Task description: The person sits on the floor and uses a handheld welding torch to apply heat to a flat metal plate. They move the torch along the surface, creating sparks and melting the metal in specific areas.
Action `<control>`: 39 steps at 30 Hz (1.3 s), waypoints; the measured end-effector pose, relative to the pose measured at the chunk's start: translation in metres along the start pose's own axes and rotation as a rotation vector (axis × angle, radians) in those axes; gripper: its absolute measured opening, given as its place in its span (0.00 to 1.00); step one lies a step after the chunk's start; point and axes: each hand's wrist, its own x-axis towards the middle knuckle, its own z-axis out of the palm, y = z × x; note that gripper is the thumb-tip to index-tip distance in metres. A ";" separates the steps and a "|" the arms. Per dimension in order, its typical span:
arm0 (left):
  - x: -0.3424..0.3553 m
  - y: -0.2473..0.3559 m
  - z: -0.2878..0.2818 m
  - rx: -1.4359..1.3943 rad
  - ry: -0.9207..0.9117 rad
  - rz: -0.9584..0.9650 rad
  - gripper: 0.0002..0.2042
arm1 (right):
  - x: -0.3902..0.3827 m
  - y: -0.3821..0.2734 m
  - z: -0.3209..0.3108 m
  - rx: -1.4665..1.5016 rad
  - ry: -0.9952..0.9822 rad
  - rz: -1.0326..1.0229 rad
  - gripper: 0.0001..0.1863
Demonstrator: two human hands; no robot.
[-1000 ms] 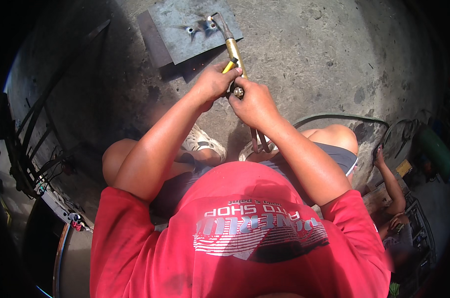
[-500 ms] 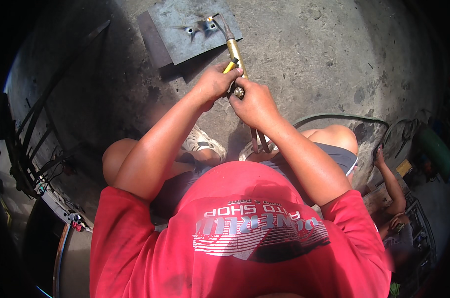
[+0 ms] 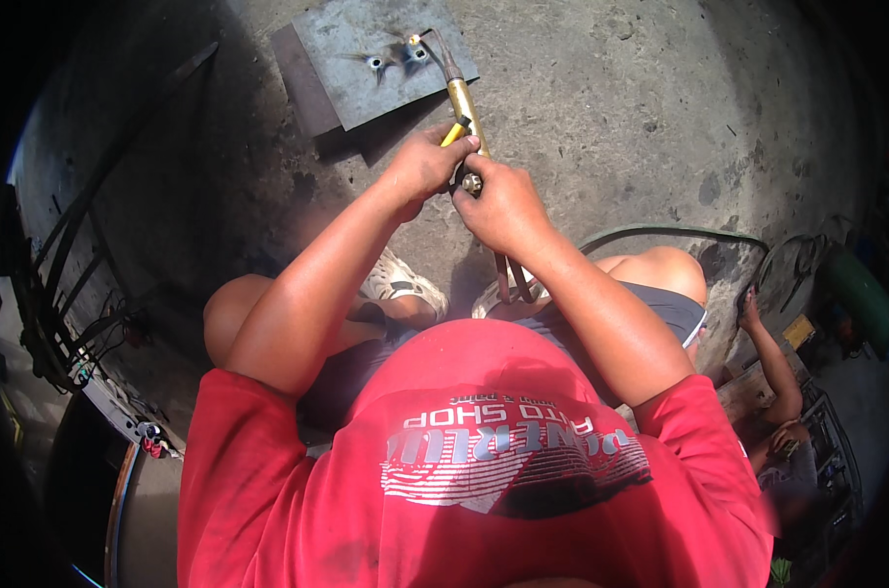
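My right hand (image 3: 508, 204) is closed around the rear of a brass gas torch (image 3: 464, 103), beside its valve knob. My left hand (image 3: 431, 165) grips a slim yellow thing with a black end (image 3: 455, 131); its kind is unclear. The left thumb lies against the torch handle, and most of the left fingers are hidden. The torch's thin bent tip reaches over a grey metal plate (image 3: 366, 93), with a small bright glow at its end. Two dark-rimmed holes with scorch marks show in the plate. A brownish plate (image 3: 302, 93) lies partly under it.
Rough concrete floor (image 3: 601, 127) surrounds the plates. Torch hoses (image 3: 503, 279) hang below my right hand, and a hose (image 3: 660, 230) crosses the floor on the right. Dark bent bars (image 3: 67, 230) stand at left. Another person's arm (image 3: 778, 363) and a green cylinder (image 3: 856, 294) are at right.
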 end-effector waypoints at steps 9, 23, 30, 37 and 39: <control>-0.003 0.005 0.000 0.027 -0.002 -0.038 0.18 | -0.001 -0.008 -0.007 0.013 -0.037 0.034 0.20; 0.001 0.002 0.000 -0.007 0.024 0.003 0.18 | 0.001 -0.008 -0.007 -0.005 -0.027 0.020 0.22; 0.002 0.001 -0.001 -0.004 0.034 0.009 0.17 | 0.003 -0.004 -0.004 0.012 -0.027 0.011 0.24; -0.003 0.007 0.000 -0.003 0.034 0.002 0.17 | 0.003 -0.008 -0.006 -0.001 -0.031 0.018 0.23; -0.005 0.010 0.000 0.018 0.030 -0.008 0.17 | 0.003 -0.008 -0.007 -0.001 -0.037 0.026 0.22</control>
